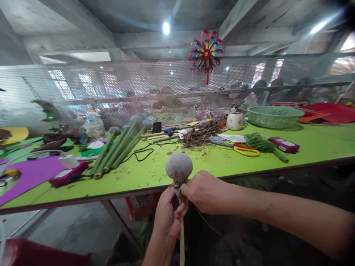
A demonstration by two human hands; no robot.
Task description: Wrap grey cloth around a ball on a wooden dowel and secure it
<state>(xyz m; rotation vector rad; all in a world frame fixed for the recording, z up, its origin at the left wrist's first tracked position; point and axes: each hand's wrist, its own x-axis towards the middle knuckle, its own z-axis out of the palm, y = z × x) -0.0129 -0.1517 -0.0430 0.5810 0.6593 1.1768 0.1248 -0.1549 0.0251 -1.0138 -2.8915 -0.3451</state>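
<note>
In front of the table edge, a round ball covered in gathered grey cloth [179, 166] sits upright on top of a pale stick [182, 245]. My left hand [167, 212] is closed around the stick just under the ball, where the cloth is bunched into a neck. My right hand [206, 190] is closed in a pinch at that neck, touching it from the right. A thin string [206, 222] trails down from below my right hand, and a bit of green shows at the neck. The fingers partly hide the wrapped part.
On the green table [149, 173] lie green-wrapped sticks [118, 153], dry twigs [201, 135], yellow-handled scissors [246, 150], a bundle of green string [259, 142] and purple boxes [284, 145]. Behind stand a white jug [234, 120] and a green basket [274, 118]. A red stool [39, 253] is lower left.
</note>
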